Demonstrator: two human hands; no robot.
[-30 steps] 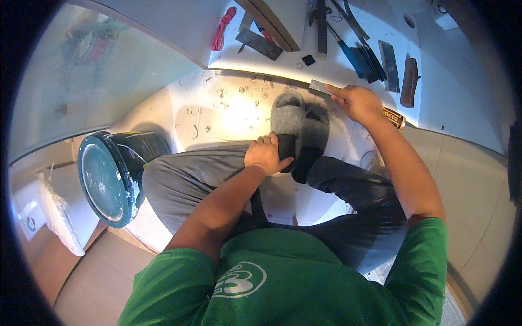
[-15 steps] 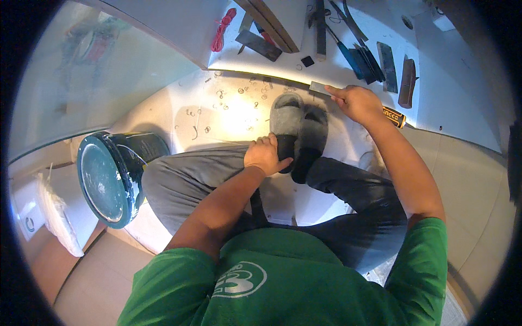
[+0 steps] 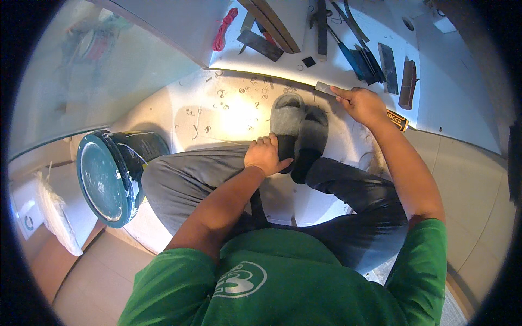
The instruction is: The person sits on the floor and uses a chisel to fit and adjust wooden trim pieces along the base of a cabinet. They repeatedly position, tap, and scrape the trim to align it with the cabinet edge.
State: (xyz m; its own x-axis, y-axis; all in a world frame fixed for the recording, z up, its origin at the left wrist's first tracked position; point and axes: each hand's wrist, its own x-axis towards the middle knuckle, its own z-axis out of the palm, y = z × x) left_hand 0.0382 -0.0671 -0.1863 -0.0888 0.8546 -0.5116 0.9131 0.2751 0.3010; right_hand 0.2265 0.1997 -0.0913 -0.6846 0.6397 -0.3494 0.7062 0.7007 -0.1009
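Observation:
My right hand (image 3: 365,104) is closed around a chisel. Its flat grey blade (image 3: 324,87) sticks out past my fingers to the left, and the black and orange handle (image 3: 398,119) shows behind my wrist. The tip lies close to the front edge of the white worktop (image 3: 304,76). My left hand (image 3: 264,156) rests across my lower leg just above the ankle, thumb apart from the other fingers, with no tool in it. Beside that hand are my two feet in grey slippers (image 3: 287,113).
On the worktop lie pink cord (image 3: 224,30), a grey sharpening block (image 3: 260,45), dark teal-handled tools (image 3: 359,61), a flat grey bar (image 3: 388,68) and a wooden plane (image 3: 407,84). Curled shavings (image 3: 221,93) litter the floor. A lidded paint bucket (image 3: 103,179) lies tilted at left.
My right hand has shifted slightly to the right with the chisel. My left hand stays in place on the leg.

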